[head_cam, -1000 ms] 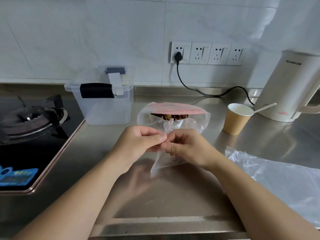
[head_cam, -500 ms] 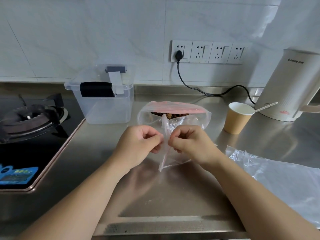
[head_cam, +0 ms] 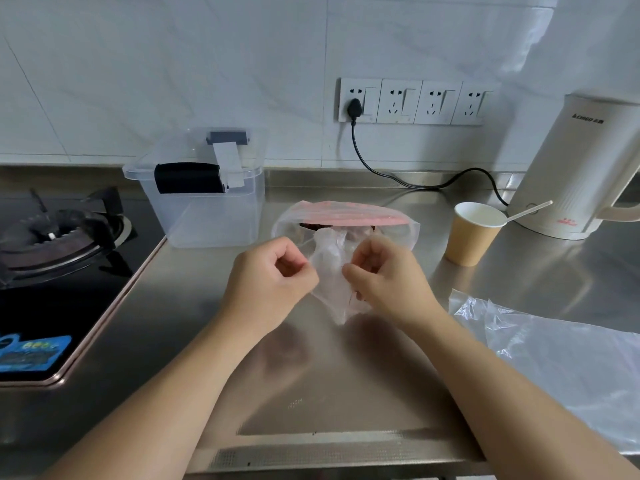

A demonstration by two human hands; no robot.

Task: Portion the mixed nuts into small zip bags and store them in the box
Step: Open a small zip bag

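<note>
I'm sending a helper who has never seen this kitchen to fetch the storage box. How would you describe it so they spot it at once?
Start at the gas stove on the left of the steel counter. Right beside its edge, against the back wall, stands the box. It is the only clear, hard-sided tub there, with a black handle on its lid, unlike the soft bag of nuts and the paper cup to its right.
</note>
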